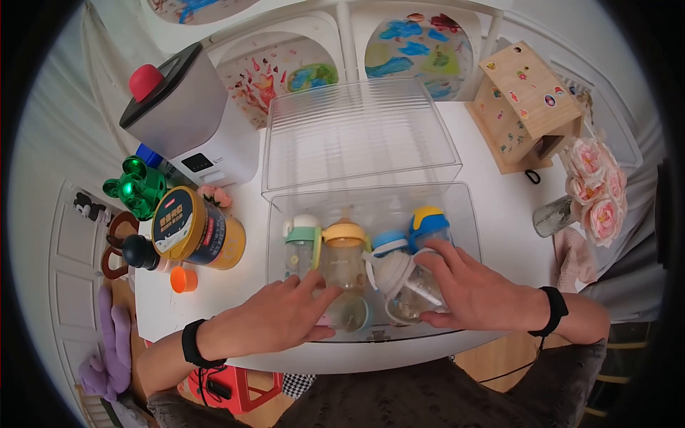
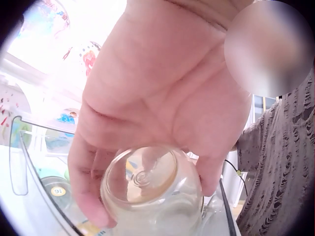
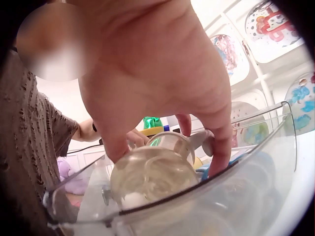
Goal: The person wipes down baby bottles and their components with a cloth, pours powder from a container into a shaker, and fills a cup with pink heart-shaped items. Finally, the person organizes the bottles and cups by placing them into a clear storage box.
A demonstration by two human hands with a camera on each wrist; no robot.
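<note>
A clear plastic storage box [image 1: 467, 221] holds several baby bottles. My left hand [image 1: 277, 314] reaches over its front left side and grips a clear bottle [image 2: 152, 196] by the sides, base toward the wrist. My right hand [image 1: 485, 291] holds another clear bottle [image 3: 152, 177] between thumb and fingers at the box's front right; this one, topped by a white handled lid [image 1: 392, 269], lies tilted. Behind them stand a green-collared bottle [image 1: 303, 239], a yellow-collared bottle [image 1: 344, 250] and a blue-and-yellow-capped bottle [image 1: 429, 222].
The box's ribbed clear lid [image 1: 364, 135] stands raised at the back. To the left are a grey-and-white appliance [image 1: 196, 118], a yellow tub [image 1: 203, 228], a green shiny figure [image 1: 135, 187] and an orange cup [image 1: 183, 279]. On the right are a wooden house [image 1: 524, 107] and pink flowers [image 1: 596, 189].
</note>
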